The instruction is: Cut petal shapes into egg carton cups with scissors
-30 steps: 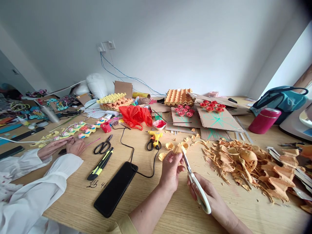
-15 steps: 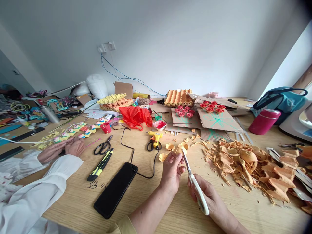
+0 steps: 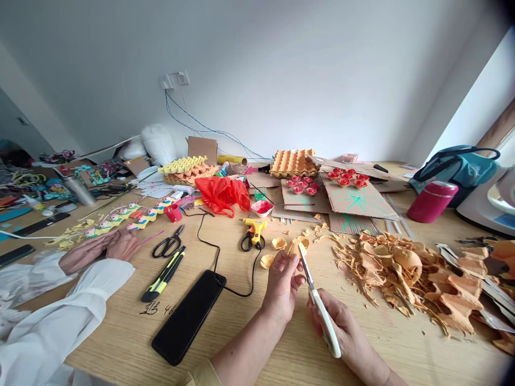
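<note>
Between the fingers of my left hand (image 3: 281,284) is a small orange egg-carton cup (image 3: 294,247), partly hidden by the thumb. My right hand (image 3: 336,321) grips white-handled scissors (image 3: 325,316), their blades pointing up and left against the cup's right edge. Just beyond my left hand lie cut cups, among them one petal-edged cup (image 3: 279,243) and another cup (image 3: 267,261). A yellow glue gun (image 3: 253,228) rests behind them, over a pair of black-handled scissors (image 3: 247,242).
Orange carton scraps (image 3: 386,268) are heaped at right. A black phone (image 3: 189,316) and a utility knife (image 3: 164,273) lie at left, near a co-worker's hands (image 3: 120,244). Red flowers (image 3: 348,177) sit on cardboard (image 3: 358,206). A pink bottle (image 3: 432,201) stands at far right.
The view has shifted slightly. The scissor handles look narrower, their loops closer together, with the blades still at the cup. My left hand keeps its hold on the cup.
</note>
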A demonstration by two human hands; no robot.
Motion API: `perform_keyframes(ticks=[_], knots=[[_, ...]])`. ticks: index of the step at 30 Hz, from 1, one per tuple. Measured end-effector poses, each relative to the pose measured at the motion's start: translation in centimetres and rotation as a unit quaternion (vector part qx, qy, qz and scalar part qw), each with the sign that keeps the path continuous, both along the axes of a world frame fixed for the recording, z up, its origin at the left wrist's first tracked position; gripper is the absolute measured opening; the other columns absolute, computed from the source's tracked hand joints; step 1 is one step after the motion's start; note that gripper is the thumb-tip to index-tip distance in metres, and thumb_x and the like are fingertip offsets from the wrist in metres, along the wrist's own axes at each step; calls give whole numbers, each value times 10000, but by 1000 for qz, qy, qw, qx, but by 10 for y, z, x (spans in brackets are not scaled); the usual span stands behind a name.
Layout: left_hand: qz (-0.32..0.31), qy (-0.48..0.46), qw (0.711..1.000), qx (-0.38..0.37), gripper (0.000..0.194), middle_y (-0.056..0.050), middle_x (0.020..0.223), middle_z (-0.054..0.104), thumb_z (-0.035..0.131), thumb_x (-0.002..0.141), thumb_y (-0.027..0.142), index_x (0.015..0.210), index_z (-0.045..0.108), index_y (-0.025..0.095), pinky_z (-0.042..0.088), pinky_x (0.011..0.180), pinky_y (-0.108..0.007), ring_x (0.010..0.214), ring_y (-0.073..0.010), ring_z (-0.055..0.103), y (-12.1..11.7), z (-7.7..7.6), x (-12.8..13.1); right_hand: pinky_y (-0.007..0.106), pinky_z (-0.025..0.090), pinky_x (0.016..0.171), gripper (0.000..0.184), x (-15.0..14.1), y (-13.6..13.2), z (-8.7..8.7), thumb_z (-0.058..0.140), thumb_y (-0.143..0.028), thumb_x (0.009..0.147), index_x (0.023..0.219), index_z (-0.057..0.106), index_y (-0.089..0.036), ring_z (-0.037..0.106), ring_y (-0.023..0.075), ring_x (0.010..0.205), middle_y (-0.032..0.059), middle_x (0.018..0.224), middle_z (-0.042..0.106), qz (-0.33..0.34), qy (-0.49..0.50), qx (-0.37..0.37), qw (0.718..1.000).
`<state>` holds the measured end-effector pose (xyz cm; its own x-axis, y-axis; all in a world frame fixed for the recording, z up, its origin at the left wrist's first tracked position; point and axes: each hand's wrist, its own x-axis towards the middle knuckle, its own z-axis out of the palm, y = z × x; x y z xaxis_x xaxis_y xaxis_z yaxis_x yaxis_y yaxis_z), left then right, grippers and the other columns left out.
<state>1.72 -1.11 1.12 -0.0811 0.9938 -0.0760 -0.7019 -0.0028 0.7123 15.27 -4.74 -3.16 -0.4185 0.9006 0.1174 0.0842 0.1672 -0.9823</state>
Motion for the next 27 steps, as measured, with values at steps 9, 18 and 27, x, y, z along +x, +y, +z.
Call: perform_keyframes(ticks=[9,18,27], knots=[[1,78,997,2,378,43,659,510,856,610,390,759,602,154,273,423,-169,506,-38,384,0,9,3,250,336,547,387,-4,-2,4,440,-529,967,769,505,-203,367,124,586,-34,645,441,-26,-29,42,998],[26,93,995,2,351,57,609,494,831,643,361,747,566,157,284,433,-161,482,-31,378,0,7,2,251,306,535,415,-6,-3,8,422,-540,964,708,425,-212,332,120,578,-47,625,367,-31,-53,47,997],[17,19,999,20,306,42,652,506,808,710,349,840,615,151,318,454,-144,539,-38,420,5,6,-7,258,354,555,426,-2,-1,10,466,-578,940,729,453,-208,410,124,584,-32,630,450,11,-28,3,1000]])
